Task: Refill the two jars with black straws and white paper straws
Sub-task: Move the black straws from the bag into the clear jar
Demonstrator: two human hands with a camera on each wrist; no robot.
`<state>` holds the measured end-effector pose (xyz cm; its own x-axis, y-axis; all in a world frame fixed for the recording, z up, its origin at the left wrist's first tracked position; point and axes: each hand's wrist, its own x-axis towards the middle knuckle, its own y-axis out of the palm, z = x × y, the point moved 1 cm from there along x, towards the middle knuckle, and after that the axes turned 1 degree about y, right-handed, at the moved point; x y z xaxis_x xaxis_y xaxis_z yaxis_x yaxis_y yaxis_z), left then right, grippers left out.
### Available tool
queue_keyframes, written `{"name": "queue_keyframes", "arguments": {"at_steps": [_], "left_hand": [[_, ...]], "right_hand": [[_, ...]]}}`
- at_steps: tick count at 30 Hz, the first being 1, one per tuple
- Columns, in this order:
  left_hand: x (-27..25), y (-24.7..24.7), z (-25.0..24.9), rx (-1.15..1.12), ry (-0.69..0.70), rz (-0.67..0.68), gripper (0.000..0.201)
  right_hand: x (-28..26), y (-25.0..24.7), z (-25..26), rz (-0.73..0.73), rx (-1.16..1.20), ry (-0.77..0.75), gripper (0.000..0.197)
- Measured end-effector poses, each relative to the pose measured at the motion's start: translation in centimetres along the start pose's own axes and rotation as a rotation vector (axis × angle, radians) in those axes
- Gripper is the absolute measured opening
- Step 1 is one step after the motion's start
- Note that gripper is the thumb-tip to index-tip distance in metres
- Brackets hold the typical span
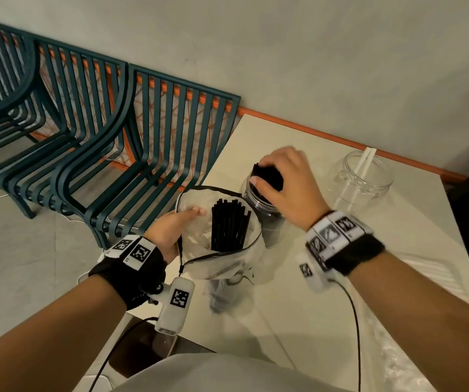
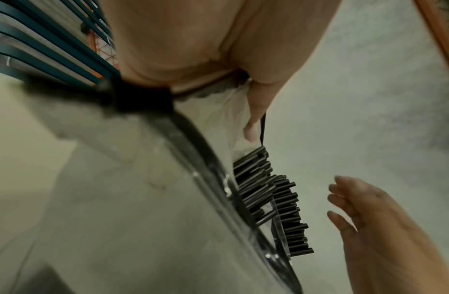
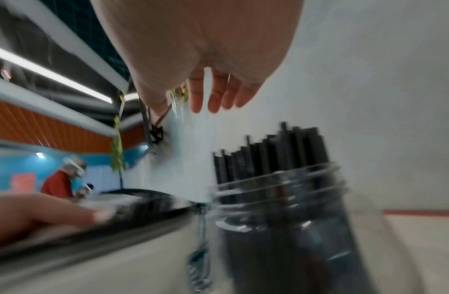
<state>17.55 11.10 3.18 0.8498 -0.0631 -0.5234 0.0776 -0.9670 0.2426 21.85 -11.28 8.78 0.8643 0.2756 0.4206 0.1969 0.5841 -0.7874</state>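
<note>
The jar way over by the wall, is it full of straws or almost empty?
Almost empty. The clear jar holds only a couple of white paper straws leaning inside; the rest is see-through.

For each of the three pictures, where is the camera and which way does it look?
Head: from above, down at both hands, the clear jar of black straws and the table.
Left wrist: along the left hand gripping the clear plastic bag.
Right wrist: along the open right hand above the jar.
All three share the jar's straws.
</note>
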Motion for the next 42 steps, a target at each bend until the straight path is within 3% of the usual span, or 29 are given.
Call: {"name": "queue_keyframes", "arguments": {"at_steps": [2, 4, 7, 11, 16, 24, 26, 33, 36, 39, 42], "left_hand": [[0.1, 0.1, 0.2, -0.024, -0.043, -0.004, 0.019], [0.3, 0.1, 0.4, -0.054, -0.053, -0.026, 0.021], [0.5, 0.6, 1.0, -0.108, -0.049, -0.064, 0.024], [0.0, 1.8, 1.6, -0.102, -0.069, -0.079, 0.032], [-0.5, 2.7, 2.6, -0.077, -0.106, -0.022, 0.035], [-1.1, 4.3, 2.6, -0.018, -0.126, 0.218, 0.043], [-1.1, 4.6, 2.1, -0.028, -0.096, 0.227, 0.044], [-0.7, 4.2, 1.2, 0.029, 0.011, 0.128, 0.029], [-0.1, 3.3, 1.4, 0.009, 0.000, 0.029, 0.037], [0.3, 2.6, 1.8, -0.028, -0.010, -0.039, 0.041], [0.2, 2.1, 2.4, 0.040, 0.028, -0.053, 0.028]], "right_hand": [[-3.1, 0.7, 1.6, 0.164, 0.173, 0.076, 0.023], [-6.1, 2.1, 1.6, 0.286, 0.253, 0.207, 0.028], [-8.7, 3.8, 0.5, 0.226, 0.350, 0.362, 0.050], [-9.6, 4.8, 0.7, 0.146, 0.599, 0.528, 0.057], [-10.3, 6.2, 1.1, 0.168, 0.769, 0.672, 0.072], [-9.0, 7.0, 1.8, 0.074, 0.742, 0.658, 0.063], [-8.6, 6.6, 2.0, 0.034, 0.771, 0.646, 0.050], [-8.8, 4.7, 1.4, -0.210, 0.763, 0.596, 0.030], [-9.2, 4.0, 0.9, -0.326, 0.771, 0.558, 0.022], [-10.0, 4.2, 0.7, -0.286, 0.711, 0.485, 0.029], [-11.2, 5.0, 0.3, -0.204, 0.693, 0.498, 0.038]]}}
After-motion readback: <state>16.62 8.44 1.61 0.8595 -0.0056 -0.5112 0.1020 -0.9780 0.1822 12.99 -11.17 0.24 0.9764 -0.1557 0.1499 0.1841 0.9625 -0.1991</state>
